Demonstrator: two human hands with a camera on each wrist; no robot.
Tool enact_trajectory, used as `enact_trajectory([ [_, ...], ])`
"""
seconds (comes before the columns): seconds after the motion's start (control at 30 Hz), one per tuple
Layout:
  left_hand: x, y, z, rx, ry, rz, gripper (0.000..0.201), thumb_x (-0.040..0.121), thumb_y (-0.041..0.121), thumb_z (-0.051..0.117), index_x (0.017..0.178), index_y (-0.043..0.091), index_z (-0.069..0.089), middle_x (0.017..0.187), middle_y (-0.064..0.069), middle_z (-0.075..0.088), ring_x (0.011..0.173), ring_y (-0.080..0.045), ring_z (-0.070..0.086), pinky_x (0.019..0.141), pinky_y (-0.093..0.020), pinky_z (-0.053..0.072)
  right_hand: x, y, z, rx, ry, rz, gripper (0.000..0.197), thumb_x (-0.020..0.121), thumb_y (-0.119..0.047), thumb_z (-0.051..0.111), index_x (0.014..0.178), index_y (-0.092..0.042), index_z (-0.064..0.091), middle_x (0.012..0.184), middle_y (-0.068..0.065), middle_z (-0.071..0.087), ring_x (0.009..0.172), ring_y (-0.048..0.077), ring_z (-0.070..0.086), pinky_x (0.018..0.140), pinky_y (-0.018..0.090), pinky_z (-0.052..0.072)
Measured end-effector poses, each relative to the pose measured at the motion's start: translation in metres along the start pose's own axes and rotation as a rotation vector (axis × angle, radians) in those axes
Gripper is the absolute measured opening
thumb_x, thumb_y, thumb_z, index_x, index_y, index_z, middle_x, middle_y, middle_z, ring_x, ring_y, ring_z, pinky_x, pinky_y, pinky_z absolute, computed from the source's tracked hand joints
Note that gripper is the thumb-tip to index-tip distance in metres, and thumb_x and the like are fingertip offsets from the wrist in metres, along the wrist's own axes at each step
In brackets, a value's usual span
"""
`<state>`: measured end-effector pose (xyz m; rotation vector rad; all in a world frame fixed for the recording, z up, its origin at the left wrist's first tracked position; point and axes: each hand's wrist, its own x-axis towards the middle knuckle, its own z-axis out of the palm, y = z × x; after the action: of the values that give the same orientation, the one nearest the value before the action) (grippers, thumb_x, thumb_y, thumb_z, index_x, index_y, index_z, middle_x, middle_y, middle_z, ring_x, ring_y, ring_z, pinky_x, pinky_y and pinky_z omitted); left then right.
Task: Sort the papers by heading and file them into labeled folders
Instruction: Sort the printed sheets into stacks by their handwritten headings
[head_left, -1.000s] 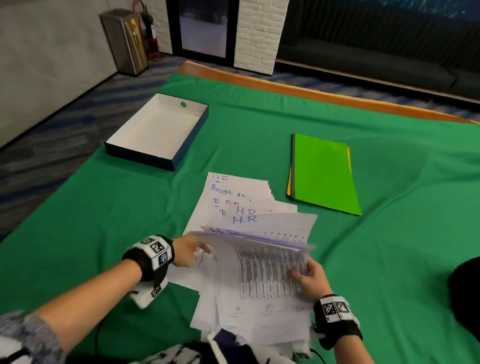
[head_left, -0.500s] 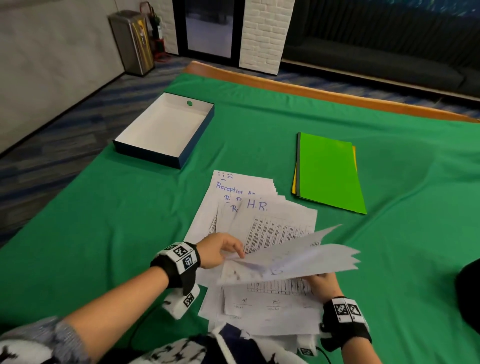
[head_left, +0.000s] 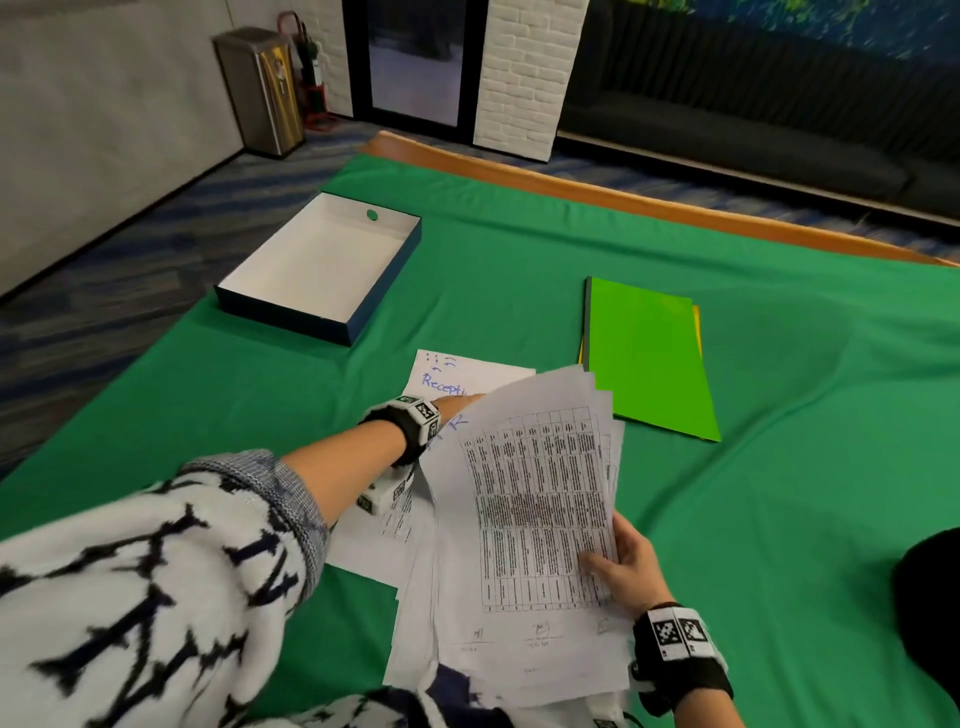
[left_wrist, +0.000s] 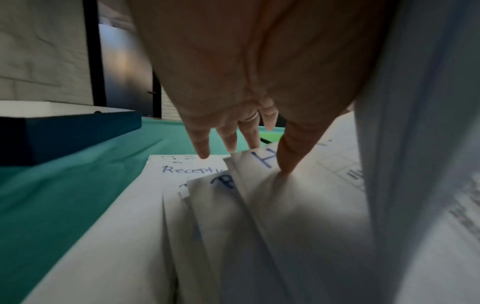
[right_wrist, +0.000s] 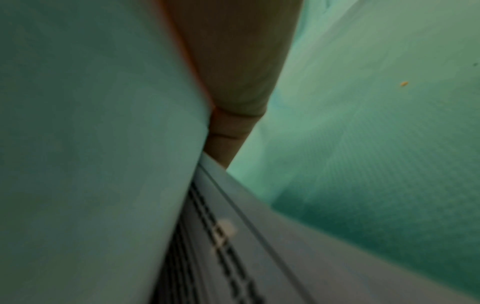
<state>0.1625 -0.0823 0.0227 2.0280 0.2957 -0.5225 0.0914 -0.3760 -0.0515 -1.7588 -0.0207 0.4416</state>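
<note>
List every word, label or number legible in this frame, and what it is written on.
"Recepti", cut off: blue handwriting on the bottom sheet.
"H": blue handwriting on the sheet under the left hand's fingers.
"R", likely: on the sheet between them.
Printed table on the sheets in the right hand: too small to read.
Wristband markers: patterns, no text.

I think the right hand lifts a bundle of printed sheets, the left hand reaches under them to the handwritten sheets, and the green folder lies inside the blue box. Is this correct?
One part is wrong: the green folder does not lie inside the blue box. The head view shows it flat on the green cloth, right of the box, whose inside shows only white. The right hand lifting the printed sheets and the left hand reaching the handwritten sheets are correct.
</note>
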Motion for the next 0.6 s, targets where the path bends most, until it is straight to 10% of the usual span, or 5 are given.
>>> enact_trajectory([
  [0.23, 0.007, -0.003, 0.002, 0.174, -0.058, 0.066, 0.041, 0.102, 0.017, 0.028, 0.14, 0.002, 0.032, 0.15, -0.013, 0.029, 0.138, -0.025, 0.029, 0.108, -0.025, 0.024, 0.0, 0.0, 0.0, 0.011, -0.008, -0.003, 0.055, 0.075, 0.024, 0.055, 0.108, -0.02, 0.059, 0.101, -0.007, 0.073, 0.1, 0.017, 0.067, 0.088, 0.031, 0.053],
  [0.4, -0.022, -0.008, 0.006, 0.148, 0.201, 0.389, 0.015, 0.084, 0.003, 0.061, 0.095, 0.008, 0.071, 0.106, -0.005, 0.068, 0.097, -0.013, 0.061, 0.093, -0.021, 0.047, -0.002, 0.003, -0.001, 0.026, 0.004, 0.022, 0.056, 0.076, 0.025, 0.055, 0.114, -0.017, 0.057, 0.103, -0.006, 0.072, 0.102, 0.019, 0.066, 0.092, 0.035, 0.051],
  [0.5, -0.061, -0.01, 0.016, 0.056, -0.022, 0.42, 0.008, 0.075, 0.019, 0.074, 0.082, 0.016, 0.072, 0.082, 0.001, 0.072, 0.078, -0.006, 0.064, 0.083, -0.025, 0.053, -0.005, -0.006, 0.002, 0.049, 0.012, 0.073, 0.064, 0.075, 0.025, 0.055, 0.124, -0.015, 0.05, 0.116, 0.001, 0.065, 0.104, 0.012, 0.065, 0.1, 0.046, 0.045],
  [0.6, -0.086, -0.017, 0.024, -0.029, -0.294, 0.364, 0.016, 0.071, 0.018, 0.078, 0.084, 0.011, 0.074, 0.088, -0.007, 0.073, 0.087, -0.018, 0.069, 0.089, -0.031, 0.053, -0.004, 0.022, -0.01, 0.212, 0.119, 0.222, 0.039, 0.084, 0.011, 0.058, 0.111, -0.017, 0.054, 0.128, 0.014, 0.052, 0.075, -0.013, 0.063, 0.09, 0.022, 0.051],
])
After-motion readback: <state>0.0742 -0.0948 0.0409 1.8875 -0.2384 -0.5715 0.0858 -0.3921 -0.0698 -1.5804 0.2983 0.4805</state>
